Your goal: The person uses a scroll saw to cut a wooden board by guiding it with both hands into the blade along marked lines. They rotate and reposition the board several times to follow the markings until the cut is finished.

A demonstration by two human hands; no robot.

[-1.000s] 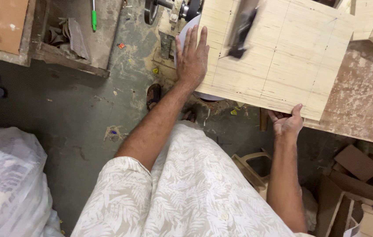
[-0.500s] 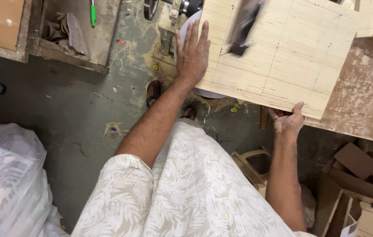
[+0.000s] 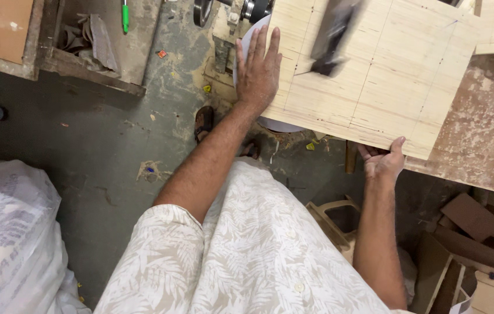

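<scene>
A pale plywood board (image 3: 386,75) with pencil lines lies on a worn workbench (image 3: 479,145), its near-left part overhanging the bench edge. My left hand (image 3: 257,72) rests flat on the board's left edge, fingers spread. My right hand (image 3: 383,160) grips the board's near edge, thumb on top and fingers underneath. A dark, blurred tool (image 3: 331,38) sits on the board's upper middle. A white round shape (image 3: 247,43) shows beneath my left hand.
A machine with a round wheel (image 3: 226,11) stands beside the board. A wooden tray holding a green pen (image 3: 125,14) is at the top left. White sacks (image 3: 8,238) lie at the lower left, cardboard scraps (image 3: 468,221) and a plastic stool (image 3: 334,218) at the lower right.
The view has shifted slightly; the dark tool on the board appears blurred and a little further up. Both hands keep their hold on the board.
</scene>
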